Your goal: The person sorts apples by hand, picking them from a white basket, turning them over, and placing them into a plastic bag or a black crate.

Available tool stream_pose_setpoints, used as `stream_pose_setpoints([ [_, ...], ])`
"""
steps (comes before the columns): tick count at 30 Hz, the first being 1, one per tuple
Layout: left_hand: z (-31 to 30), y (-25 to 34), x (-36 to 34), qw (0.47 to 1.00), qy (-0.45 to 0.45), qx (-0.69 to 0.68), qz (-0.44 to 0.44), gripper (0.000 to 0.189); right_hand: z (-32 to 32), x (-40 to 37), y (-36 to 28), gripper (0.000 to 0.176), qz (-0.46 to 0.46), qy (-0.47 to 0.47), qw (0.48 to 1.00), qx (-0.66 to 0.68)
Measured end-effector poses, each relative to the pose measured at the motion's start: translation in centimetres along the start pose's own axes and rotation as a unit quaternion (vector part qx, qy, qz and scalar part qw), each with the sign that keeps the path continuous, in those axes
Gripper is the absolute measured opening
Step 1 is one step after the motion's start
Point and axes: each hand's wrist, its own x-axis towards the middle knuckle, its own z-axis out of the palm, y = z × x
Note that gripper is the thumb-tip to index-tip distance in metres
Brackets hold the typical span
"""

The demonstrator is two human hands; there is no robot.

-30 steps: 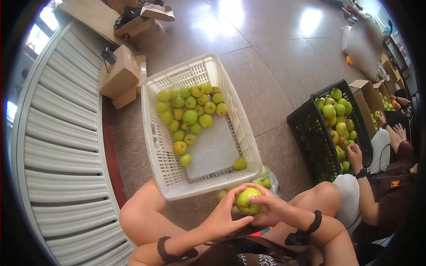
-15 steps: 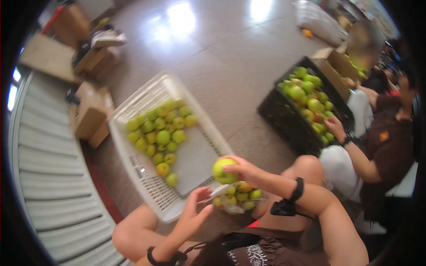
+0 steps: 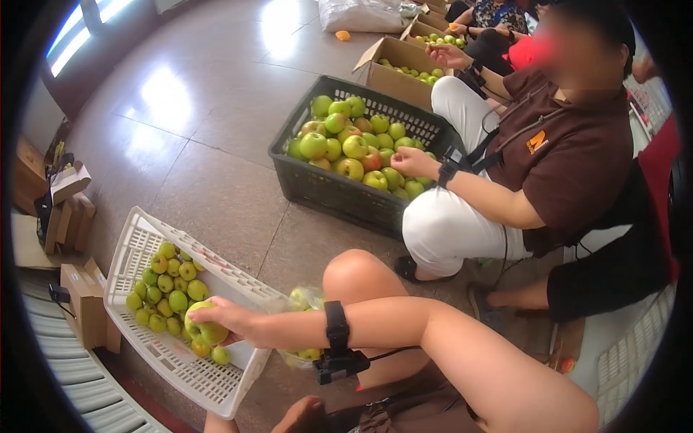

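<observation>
My right hand [image 3: 234, 321] is closed around a large yellow-green apple [image 3: 204, 325], holding it over the white plastic crate [image 3: 242, 393]. Under and behind it, many smaller green apples [image 3: 173, 283] lie heaped on the crate's left side. What looks like my left hand [image 3: 299, 416] shows at the bottom edge, in shadow and partly cut off; I cannot tell how its fingers lie. Beside the crate, a clear plastic bag of green apples [image 3: 307, 297] is partly hidden behind my right forearm.
A black crate [image 3: 346, 198] full of green and reddish apples stands ahead, with a co-worker's hand [image 3: 415, 162] over it. Farther back are cardboard boxes [image 3: 404, 90] of apples and a white sack [image 3: 361, 14]. More cardboard boxes [image 3: 83, 303] stand at the left.
The view has turned to the right, bringing the black crate and co-worker nearer the middle. My right hand has carried the apple over the white crate. My left hand has dropped to the bottom edge.
</observation>
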Motion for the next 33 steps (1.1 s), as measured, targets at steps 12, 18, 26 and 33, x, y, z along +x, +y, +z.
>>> stream_pose_setpoints([
  [12,4.6,4.0,1.0,0.983,-0.100,-0.136,-0.076,0.042,-0.8,-3.4,-0.4,0.054,-0.032,0.017,0.999,-0.003],
  [18,4.1,4.1,1.2,0.946,-0.187,-0.240,-0.109,0.044,-1.5,-4.8,0.0,0.046,0.012,0.013,0.998,0.054],
  [26,4.1,3.5,1.7,0.848,-0.353,-0.351,-0.181,0.046,-3.9,-4.9,-2.7,0.047,0.022,0.083,0.988,0.130],
  [33,3.3,3.1,0.6,0.782,-0.437,-0.372,-0.242,0.047,-6.3,-2.0,-4.3,0.046,0.009,0.204,0.966,0.162],
])
